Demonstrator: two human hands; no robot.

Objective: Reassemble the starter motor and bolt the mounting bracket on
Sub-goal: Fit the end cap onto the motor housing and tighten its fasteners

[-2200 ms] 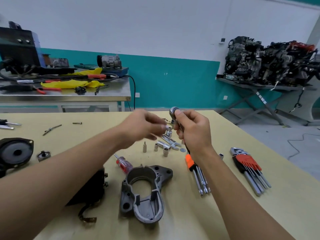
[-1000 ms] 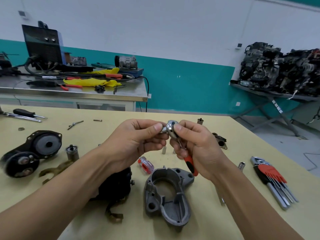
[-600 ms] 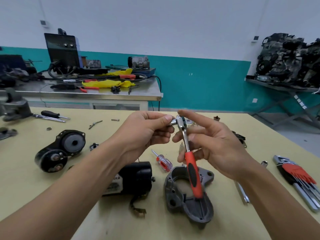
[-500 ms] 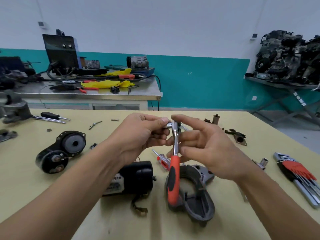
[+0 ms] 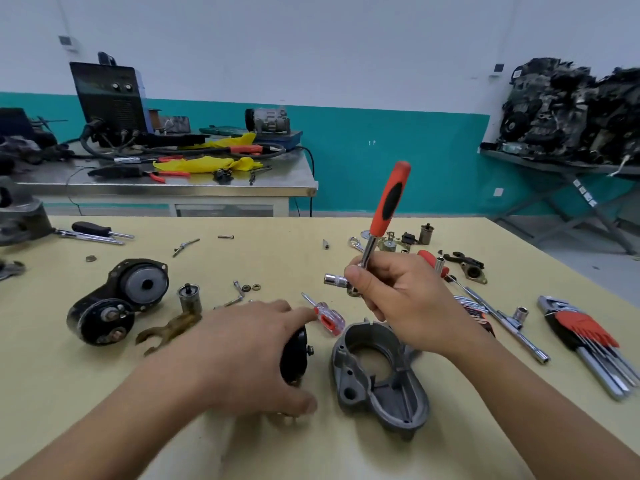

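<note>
On the yellow table, the left hand hides most of the black motor body, fingers apparently curled round it. The grey mounting bracket lies just beside. The right hand grips the ratchet handle-up, its head buried in the fist and its socket poking left.

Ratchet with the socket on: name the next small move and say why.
Probably slide the black motor body up to the grey bracket: the left hand holds it, and the right hand keeps the ratchet raised clear.
</note>
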